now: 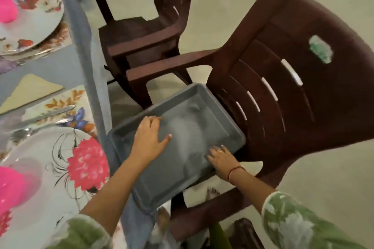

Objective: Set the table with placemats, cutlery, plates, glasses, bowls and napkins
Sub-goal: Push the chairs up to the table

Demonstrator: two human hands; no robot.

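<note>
Left hand (149, 137), right hand (220, 159) grip opposite tray (202, 111) rims.

Near setting: floral placemat (81, 103) flat at edge of blue-grey counter (60, 66). White plate (60, 168), big pink flower print, lies on it. Pink vessel (12, 186) sits on plate's left part; bowl or glass, too blurred to tell. Steel cutlery (50, 112) lies on mat just beyond plate, approx. parallel; pieces blurred.
Beige napkin (30, 91), folded to triangle, flat on counter btw. the two settings.
Far setting: 2nd placemat (62, 36) under 2nd plate (40, 22), red floral print; 2nd pink vessel (7, 8) on it.
</note>
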